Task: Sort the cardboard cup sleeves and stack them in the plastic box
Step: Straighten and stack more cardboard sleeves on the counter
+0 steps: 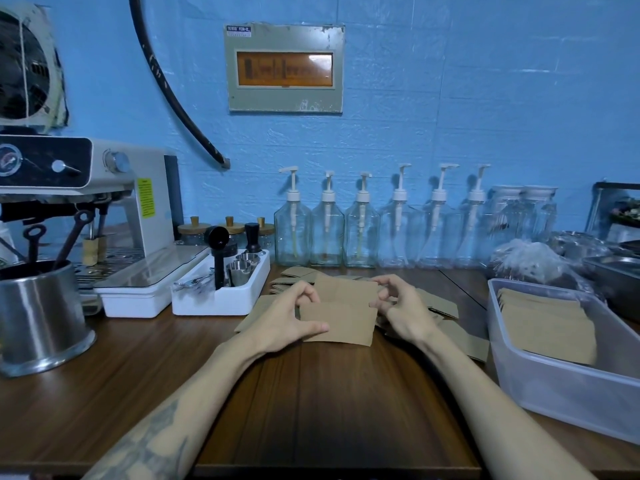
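Sleeves mid-sort, both hands on the pile left of the plastic box (554, 382).
I saw the left hand (287, 317) and right hand (401, 306) pinching opposite ends of one flat sleeve (337, 322), long axis left-right. Box, already holding stacked sleeves (543, 323), sat beyond the right hand, so I judged that hand nearer.

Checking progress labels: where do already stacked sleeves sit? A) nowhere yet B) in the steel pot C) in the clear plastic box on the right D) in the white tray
C: a stack of cardboard sleeves already lies inside the plastic box on the right.
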`<state>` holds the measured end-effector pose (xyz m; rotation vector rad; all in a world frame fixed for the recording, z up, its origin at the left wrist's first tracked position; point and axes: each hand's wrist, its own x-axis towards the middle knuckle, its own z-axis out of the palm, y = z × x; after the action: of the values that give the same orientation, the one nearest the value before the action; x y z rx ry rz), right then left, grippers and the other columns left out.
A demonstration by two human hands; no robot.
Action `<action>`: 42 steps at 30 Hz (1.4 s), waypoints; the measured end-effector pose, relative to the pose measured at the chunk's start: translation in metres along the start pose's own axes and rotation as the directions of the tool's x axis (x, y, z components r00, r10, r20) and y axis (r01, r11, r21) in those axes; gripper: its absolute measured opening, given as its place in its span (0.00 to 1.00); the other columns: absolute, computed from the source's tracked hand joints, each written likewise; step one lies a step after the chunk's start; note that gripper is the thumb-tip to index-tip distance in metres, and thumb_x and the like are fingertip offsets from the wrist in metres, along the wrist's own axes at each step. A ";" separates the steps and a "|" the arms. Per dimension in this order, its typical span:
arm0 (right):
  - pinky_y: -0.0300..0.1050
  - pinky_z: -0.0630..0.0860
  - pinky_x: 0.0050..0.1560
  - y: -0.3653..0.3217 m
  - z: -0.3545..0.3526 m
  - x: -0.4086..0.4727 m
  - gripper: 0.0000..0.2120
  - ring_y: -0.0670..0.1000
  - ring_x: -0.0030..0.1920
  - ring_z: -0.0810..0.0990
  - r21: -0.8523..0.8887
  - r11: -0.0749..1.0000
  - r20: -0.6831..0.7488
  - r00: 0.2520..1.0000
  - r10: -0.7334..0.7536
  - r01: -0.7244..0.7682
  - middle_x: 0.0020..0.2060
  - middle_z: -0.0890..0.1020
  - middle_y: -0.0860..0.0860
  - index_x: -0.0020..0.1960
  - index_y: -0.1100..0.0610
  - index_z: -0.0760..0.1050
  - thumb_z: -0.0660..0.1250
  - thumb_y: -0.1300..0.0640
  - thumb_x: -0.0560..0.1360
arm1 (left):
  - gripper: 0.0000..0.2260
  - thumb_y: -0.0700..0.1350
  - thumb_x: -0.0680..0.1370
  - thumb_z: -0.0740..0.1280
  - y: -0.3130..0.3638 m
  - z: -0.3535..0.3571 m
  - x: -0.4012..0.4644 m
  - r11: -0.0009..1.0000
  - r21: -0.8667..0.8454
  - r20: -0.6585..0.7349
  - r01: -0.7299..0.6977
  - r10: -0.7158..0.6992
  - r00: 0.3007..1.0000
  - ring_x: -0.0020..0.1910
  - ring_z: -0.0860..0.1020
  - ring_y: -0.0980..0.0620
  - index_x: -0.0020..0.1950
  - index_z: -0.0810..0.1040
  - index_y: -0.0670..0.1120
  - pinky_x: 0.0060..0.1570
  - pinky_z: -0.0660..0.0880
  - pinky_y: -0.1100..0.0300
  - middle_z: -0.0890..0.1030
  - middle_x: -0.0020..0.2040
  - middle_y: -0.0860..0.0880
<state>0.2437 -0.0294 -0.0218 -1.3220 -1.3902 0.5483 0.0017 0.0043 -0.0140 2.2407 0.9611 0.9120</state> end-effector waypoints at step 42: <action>0.58 0.78 0.52 -0.006 0.020 -0.011 0.11 0.64 0.41 0.77 -0.057 0.993 0.176 0.980 -0.092 0.103 0.42 0.79 0.65 0.54 0.53 0.76 0.70 0.65 0.76 | 0.15 0.59 0.74 0.71 -0.021 0.001 0.011 0.981 0.167 -0.206 -0.103 0.137 0.969 0.48 0.75 0.65 0.58 0.80 0.56 0.48 0.71 0.67 0.80 0.51 0.61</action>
<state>0.2214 -0.0341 -0.0266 -1.2746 -1.6194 0.5657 -0.0006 0.0252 -0.0249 2.3876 1.0312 1.1937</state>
